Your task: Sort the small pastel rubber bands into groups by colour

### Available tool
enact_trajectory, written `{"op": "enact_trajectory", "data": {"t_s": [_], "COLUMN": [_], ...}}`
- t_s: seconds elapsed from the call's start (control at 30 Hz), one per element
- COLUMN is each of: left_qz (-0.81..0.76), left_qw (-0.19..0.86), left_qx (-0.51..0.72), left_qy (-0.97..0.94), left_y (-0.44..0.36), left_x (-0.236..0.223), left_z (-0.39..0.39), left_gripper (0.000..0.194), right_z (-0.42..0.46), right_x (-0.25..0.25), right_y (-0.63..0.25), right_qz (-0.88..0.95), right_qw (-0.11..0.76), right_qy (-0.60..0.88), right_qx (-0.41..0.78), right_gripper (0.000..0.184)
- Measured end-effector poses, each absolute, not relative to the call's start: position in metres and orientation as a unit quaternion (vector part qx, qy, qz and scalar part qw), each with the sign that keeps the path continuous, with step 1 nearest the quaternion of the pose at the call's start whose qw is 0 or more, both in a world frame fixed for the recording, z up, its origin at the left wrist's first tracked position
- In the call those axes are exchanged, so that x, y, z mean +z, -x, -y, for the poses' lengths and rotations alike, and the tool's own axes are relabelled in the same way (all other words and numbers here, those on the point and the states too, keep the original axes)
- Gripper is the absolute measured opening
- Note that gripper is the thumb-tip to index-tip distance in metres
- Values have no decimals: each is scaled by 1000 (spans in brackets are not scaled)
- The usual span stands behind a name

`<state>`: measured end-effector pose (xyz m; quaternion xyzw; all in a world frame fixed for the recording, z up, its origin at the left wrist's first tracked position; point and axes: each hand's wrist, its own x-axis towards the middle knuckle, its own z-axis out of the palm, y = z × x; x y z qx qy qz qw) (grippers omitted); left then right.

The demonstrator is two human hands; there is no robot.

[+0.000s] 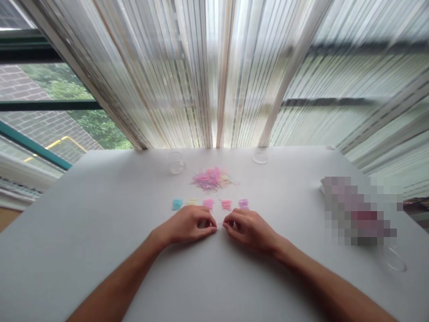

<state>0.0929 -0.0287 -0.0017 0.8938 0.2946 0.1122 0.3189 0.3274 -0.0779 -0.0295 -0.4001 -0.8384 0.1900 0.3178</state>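
Observation:
My left hand (189,225) and my right hand (248,228) rest on the white table (100,223), fingertips pinched and nearly meeting in the middle. A very thin, pale strand seems stretched between them, too small to name. Just beyond my fingers lies a row of small sorted piles: blue (177,204), pale yellow (192,202), pink (208,203), a second pink one (226,205) and purple (243,203). Farther back sits a mixed heap of tiny pastel pieces (212,178), mostly pink.
Two clear cups stand at the table's far side, one at left (176,163) and one at right (260,156). Another clear cup (394,259) sits near the right edge beside a blurred-out object (360,210). Striped sheer curtains hang behind the table.

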Motion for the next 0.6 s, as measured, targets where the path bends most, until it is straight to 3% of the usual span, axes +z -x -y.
{"op": "enact_trajectory", "data": {"t_s": [0.3,0.6], "left_qz": [-313,-280], "left_qw": [344,270], "left_qx": [92,173], "left_qy": [-880,-905], "left_y": [-90,-98], "left_x": [-2,-15], "left_z": [31,39], "left_gripper": [12,13], "right_z": [80,78], "right_x": [-31,-32], "right_y": [-328,-328], "right_qz": [839,831], "right_qw": [298,316], "right_qy": [398,397], "right_qx": [222,226], "right_gripper": [11,14]}}
